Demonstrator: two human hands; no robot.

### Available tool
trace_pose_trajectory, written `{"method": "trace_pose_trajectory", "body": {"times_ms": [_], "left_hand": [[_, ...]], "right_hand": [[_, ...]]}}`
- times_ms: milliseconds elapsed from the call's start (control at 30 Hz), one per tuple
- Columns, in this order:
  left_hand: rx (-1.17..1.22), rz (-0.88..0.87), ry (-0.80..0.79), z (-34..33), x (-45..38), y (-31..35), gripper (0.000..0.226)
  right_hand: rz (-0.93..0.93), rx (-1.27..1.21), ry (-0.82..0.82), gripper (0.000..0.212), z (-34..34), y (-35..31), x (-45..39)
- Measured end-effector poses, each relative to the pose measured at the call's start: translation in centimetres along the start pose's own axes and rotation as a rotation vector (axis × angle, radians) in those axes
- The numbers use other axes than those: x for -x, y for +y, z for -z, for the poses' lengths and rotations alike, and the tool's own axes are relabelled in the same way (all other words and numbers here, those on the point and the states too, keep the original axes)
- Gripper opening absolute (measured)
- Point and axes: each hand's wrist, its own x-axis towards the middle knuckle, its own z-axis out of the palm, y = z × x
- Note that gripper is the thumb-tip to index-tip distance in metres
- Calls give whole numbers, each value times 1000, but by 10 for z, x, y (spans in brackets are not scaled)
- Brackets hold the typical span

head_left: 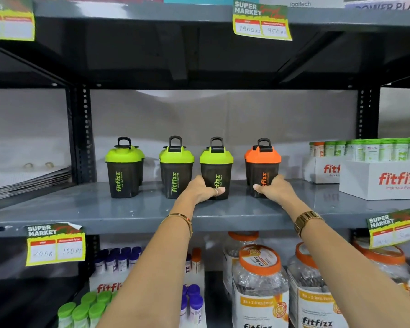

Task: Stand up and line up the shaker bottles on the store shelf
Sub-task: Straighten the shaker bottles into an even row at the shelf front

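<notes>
4 shaker bottles are seen standing upright in a row on the grey metal shelf (128, 211), each with its "fitfizz" print turned to the front. Places are given from the orange-lidded shaker (262, 167), which is at the right end of the row. Just to its left, apart from it, the third green-lidded shaker (216, 166) is gripped low on its dark body by the left hand (205, 188), thumb across the front and fingers wrapped behind; a ring is worn on the thumb. The orange-lidded shaker itself is clasped near its base by the right hand (273, 187), thumb laid on the front. Further left the second green-lidded shaker (176, 166) is found, and well beyond it the first green-lidded shaker (123, 167), with more lids partly hidden behind them. To the right of the orange-lidded shaker, white fitfizz cartons (381, 179) of tubes are set.
</notes>
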Motion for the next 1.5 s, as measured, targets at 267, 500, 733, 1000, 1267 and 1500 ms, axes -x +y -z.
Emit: {"method": "trace_pose_trajectory", "body": {"times_ms": [267, 500, 733, 1000, 1267, 1500], "left_hand": [[-38, 6, 19, -2, 6, 2, 70], [-61, 10, 15, 3, 16, 1, 67], [-19, -34, 53, 13, 30, -5, 47], [-84, -56, 483, 71, 57, -24, 19], [-223, -116, 716, 119, 78, -48, 43], [-356, -7, 689, 143, 77, -64, 74]], "right_hand": [[-42, -49, 3, 82, 0, -2, 1], [10, -94, 100, 111, 1, 1, 6], [477, 218, 378, 91, -2, -13, 30], [727, 80, 426, 48, -30, -65, 56], [718, -63, 314, 46, -78, -113, 80], [523, -61, 210, 62, -113, -129, 90]]}}
